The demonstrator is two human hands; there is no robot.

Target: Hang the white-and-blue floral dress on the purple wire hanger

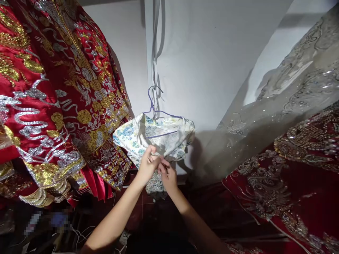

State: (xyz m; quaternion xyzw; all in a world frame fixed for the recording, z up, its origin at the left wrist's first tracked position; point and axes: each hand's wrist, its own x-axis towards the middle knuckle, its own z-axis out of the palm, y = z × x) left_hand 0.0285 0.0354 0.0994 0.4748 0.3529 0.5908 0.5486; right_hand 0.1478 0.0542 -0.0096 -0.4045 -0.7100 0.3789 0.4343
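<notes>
A small white garment (pixel 159 135) with a blue and yellow floral print hangs on a thin purple wire hanger (pixel 156 111), which hooks onto a white cord (pixel 155 53) against the wall. My left hand (pixel 147 167) pinches the garment's front at its lower middle. My right hand (pixel 167 174) is closed on the same bit of fabric, right beside the left; the two hands touch.
A red robe (pixel 53 102) with heavy gold and silver embroidery hangs at the left. A sheer beaded veil (pixel 286 102) and a dark red beaded dress (pixel 291 183) fill the right. The white wall (pixel 212 53) is behind. Dark clutter lies low at the left.
</notes>
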